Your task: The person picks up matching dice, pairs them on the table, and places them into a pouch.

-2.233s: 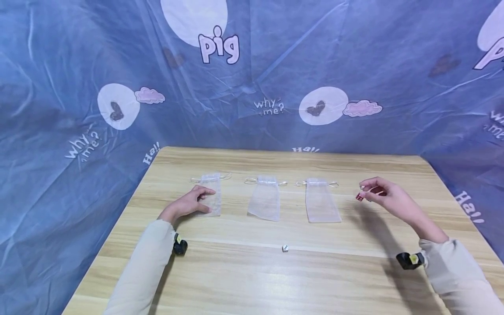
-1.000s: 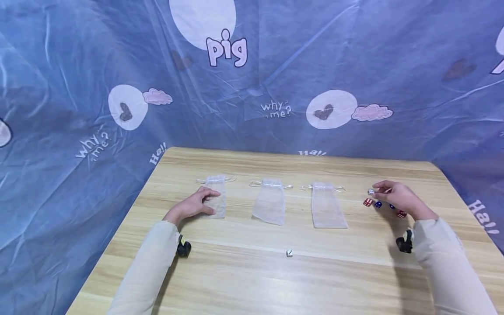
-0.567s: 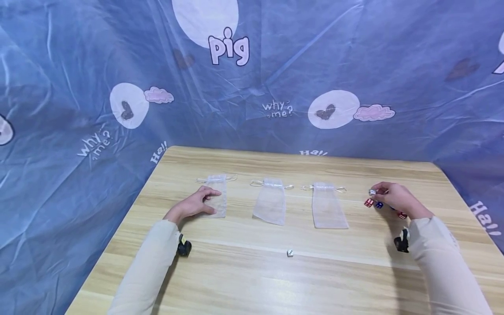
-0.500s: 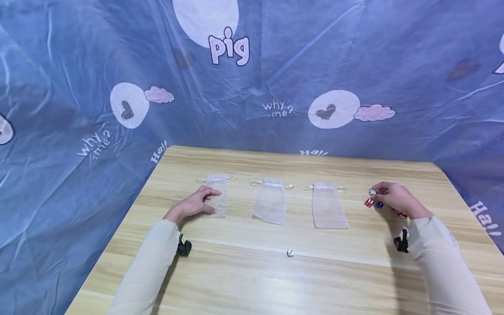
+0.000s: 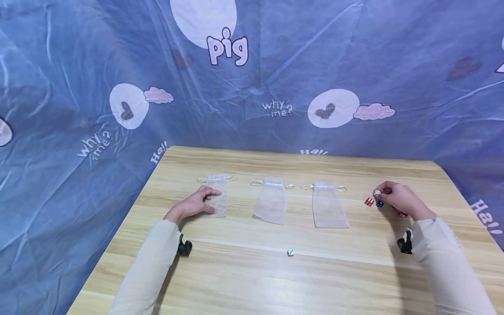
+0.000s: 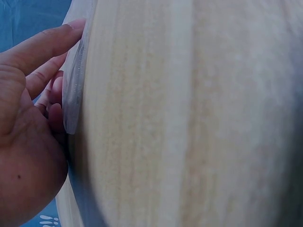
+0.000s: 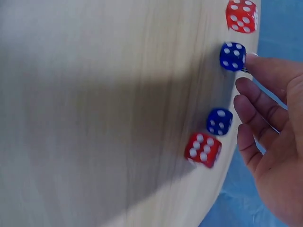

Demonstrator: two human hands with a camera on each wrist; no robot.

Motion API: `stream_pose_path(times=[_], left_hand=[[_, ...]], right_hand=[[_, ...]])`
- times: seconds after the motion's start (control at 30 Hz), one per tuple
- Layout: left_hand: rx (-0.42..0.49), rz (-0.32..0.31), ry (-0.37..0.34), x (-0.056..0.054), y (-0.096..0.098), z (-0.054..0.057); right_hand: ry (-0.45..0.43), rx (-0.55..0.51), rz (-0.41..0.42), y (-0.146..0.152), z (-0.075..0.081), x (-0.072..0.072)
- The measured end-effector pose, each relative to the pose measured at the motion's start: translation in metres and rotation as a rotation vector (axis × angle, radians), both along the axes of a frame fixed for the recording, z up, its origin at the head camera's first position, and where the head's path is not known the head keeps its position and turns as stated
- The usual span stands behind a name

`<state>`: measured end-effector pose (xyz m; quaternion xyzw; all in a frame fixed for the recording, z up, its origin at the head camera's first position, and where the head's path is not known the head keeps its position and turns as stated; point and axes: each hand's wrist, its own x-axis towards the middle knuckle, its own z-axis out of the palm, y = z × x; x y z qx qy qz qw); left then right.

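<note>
My left hand [image 5: 194, 204] rests with relaxed fingers on the leftmost sheer white drawstring bag [image 5: 219, 203]; the left wrist view shows the thumb [image 6: 52, 42] along that bag's edge. On the right, thumb and forefinger of my right hand [image 5: 403, 201] pinch a white die [image 5: 376, 192], which is mostly hidden behind the thumb in the right wrist view. Just below lie a red die [image 5: 369, 201] and a blue die [image 5: 379, 204]. A second red die [image 7: 202, 150] and a second blue die [image 7: 219, 121] lie under the palm.
Two more sheer bags lie flat, one in the middle [image 5: 270, 203] and one to its right [image 5: 330, 205]. Another white die [image 5: 290, 252] sits nearer the front of the wooden table [image 5: 236, 271]. Blue printed cloth [image 5: 252, 87] hangs behind the table.
The right hand earlier held a red die in the air; red and blue dice now lie on the table beneath it. It has shifted slightly right with the white die. The left hand stays put.
</note>
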<state>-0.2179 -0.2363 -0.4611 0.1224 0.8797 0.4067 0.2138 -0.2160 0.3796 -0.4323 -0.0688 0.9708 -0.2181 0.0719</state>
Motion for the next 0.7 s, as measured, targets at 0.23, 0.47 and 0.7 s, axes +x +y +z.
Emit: stream_pose_path(times=[0.23,0.47,0.7], left_hand=[[-0.002,-0.001,0.014,-0.001,-0.001,-0.003],[0.010,0.005,-0.006,0.000,-0.003,-0.003],[0.001,-0.004,-0.002,-0.002,-0.002,-0.003]], right_hand=[[0.060,-0.002,-0.010,0.003,0.014,0.014],[0.103,-0.034,-0.005,-0.008,0.019,0.026],[0.219,-0.077,0.086,-0.029,0.024,0.044]])
